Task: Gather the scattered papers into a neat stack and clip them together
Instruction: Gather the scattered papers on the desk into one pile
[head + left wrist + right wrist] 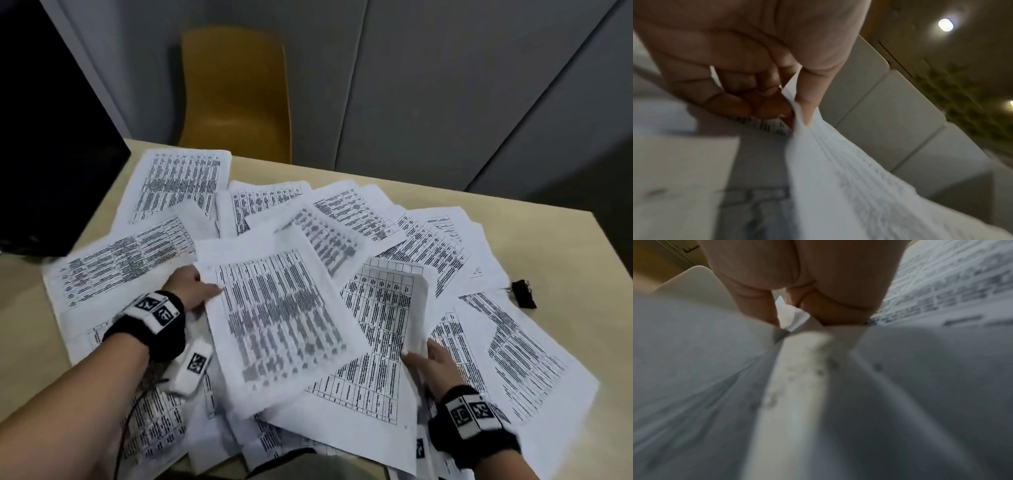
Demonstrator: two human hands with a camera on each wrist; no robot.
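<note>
White papers [274, 308] printed with dense black tables cover a pale beige bench [534, 219]. A black binder clip [523, 293] sits at their right edge. Behind stands a mustard-yellow chair [236, 96] against grey wall panels [428, 85]. Both wrists wear black bands [161, 325] bearing black-and-white square markers.

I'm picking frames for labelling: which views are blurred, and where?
Head: mostly sharp, motion blur on the lifted sheaf. Left wrist: left hand fairly clear, papers smeared. Right wrist: almost everything soft, dim; only print at upper right is distinguishable.

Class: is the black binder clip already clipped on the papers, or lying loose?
Loose: the binder clip lies on the table beside the papers.
</note>
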